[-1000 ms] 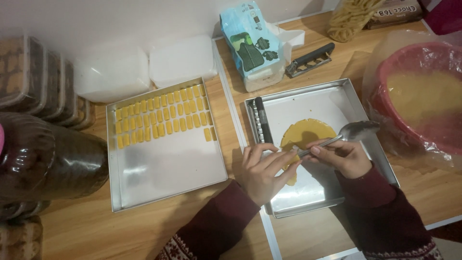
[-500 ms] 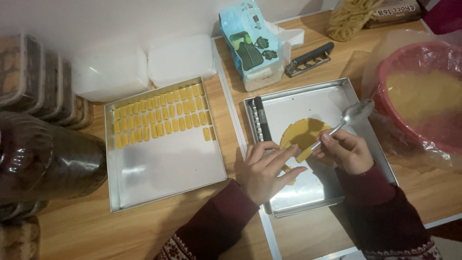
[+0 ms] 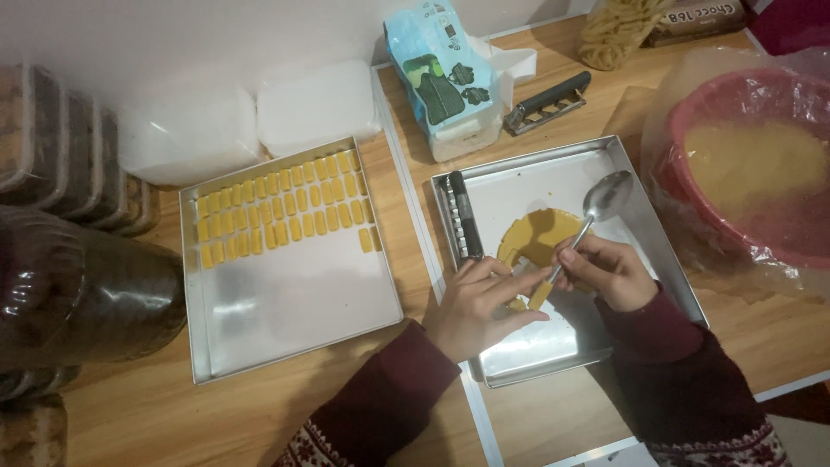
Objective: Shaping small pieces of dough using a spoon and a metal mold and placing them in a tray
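A pale wooden tabletop (image 3: 259, 415) runs beneath a white wall, seen from the head camera looking straight down. On its right half lies a shiny rectangular metal baking tray (image 3: 527, 346) carrying a flat round sheet of yellow dough (image 3: 534, 235) with strips cut from its near edge. The right hand (image 3: 605, 272) pinches the handle of a long silver metal spoon (image 3: 596, 207), bowl pointing away toward the tray's far corner, handle tip down at the dough. The left hand (image 3: 475, 307) rests palm-down on the tray, fingers closed lightly around a small yellow dough strip (image 3: 540, 296) just beside the spoon handle. A black-handled ridged metal cutter (image 3: 462, 227) lies along the tray's left rim. To the left, a second rectangular metal tray (image 3: 303, 303) holds rows of small yellow dough pieces (image 3: 281, 216) along its far side. A red plastic bowl of yellow dough (image 3: 752, 173), wrapped in clear film, sits at the right.
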